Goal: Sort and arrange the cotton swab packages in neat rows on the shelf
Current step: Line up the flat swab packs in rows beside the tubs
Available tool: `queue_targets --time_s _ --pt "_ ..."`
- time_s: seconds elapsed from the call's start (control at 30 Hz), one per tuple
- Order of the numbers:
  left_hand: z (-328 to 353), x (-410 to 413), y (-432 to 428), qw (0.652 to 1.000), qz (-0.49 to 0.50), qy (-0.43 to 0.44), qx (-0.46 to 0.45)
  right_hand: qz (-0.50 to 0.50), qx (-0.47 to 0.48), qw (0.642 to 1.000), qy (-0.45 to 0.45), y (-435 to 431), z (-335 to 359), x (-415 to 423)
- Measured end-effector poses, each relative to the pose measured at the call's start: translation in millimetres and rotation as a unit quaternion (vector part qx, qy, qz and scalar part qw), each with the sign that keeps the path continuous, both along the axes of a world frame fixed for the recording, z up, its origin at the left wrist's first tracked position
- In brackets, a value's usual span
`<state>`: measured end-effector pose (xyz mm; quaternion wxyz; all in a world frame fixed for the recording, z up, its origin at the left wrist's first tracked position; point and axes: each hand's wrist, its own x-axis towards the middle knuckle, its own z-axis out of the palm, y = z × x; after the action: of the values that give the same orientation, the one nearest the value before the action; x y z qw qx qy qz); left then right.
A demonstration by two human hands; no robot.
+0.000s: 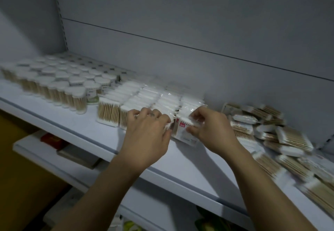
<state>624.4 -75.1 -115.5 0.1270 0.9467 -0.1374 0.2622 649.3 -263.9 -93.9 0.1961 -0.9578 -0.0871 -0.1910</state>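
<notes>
Item: swab package [183, 131], judged light, film-wrapped (slippery, crushable). My right hand [211, 131] pinches its top edge; my left hand [146, 133] grips the neighbouring row [162, 102]. I'd hold its sides.

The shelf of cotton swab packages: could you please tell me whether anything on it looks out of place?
Yes: the heap of cotton swab packages at the shelf's right end lies jumbled, tilted and overlapping, unlike the upright rows in the middle. The right hand pinches one package at the rows' front.

Tubs [75, 93] blurred, loose packages [289, 138] cut off (right edge)
</notes>
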Motion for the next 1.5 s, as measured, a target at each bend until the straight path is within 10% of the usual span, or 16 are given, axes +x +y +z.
queue_targets --time_s 0.6,1.07,1.5 --pt "-10.0 -15.4 -31.3 0.999 -0.013 -0.011 0.029 0.013 -0.015 0.999 -0.035 -6.6 -9.6 -16.7" --pt "-38.8 -11.0 -192.8 0.957 -0.257 0.123 0.047 -0.226 -0.040 0.971 -0.065 -169.1 -36.8 -98.9" --pt "-39.6 -3.6 -224.7 0.954 -0.246 0.170 0.000 -0.115 0.039 0.989 -0.088 -181.9 -62.6 -106.8"
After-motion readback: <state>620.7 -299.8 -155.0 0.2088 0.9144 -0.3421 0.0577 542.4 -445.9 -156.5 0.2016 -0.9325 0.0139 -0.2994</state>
